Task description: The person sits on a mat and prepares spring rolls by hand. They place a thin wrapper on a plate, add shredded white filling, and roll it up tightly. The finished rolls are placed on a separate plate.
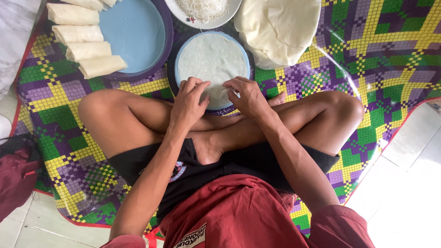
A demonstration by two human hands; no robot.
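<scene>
Seen from the head camera, a person sits cross-legged on a woven plastic mat [376, 41] chequered in purple, green and yellow. Directly ahead of the shins lies a thin, round, whitish wrapper sheet [212, 57], spread flat on a light blue round plate [177, 62]. Both hands work at its near edge. The left hand [189, 102] has its fingers curled, the tips pinching the near rim of the sheet. The right hand [248, 95] does likewise just beside it, fingers bent and pressed onto the same edge, where a small heap of white noodles [216, 94] shows between the two hands.

Further left, a larger blue round tray [133, 32] carries four finished pale rolls [87, 48] along its left side. At the top stands a white bowl of thin white noodles [202, 9], and to its right a stack of round pale wrappers [278, 30]. A dark red cloth bag [16, 177] lies at the mat's left edge.
</scene>
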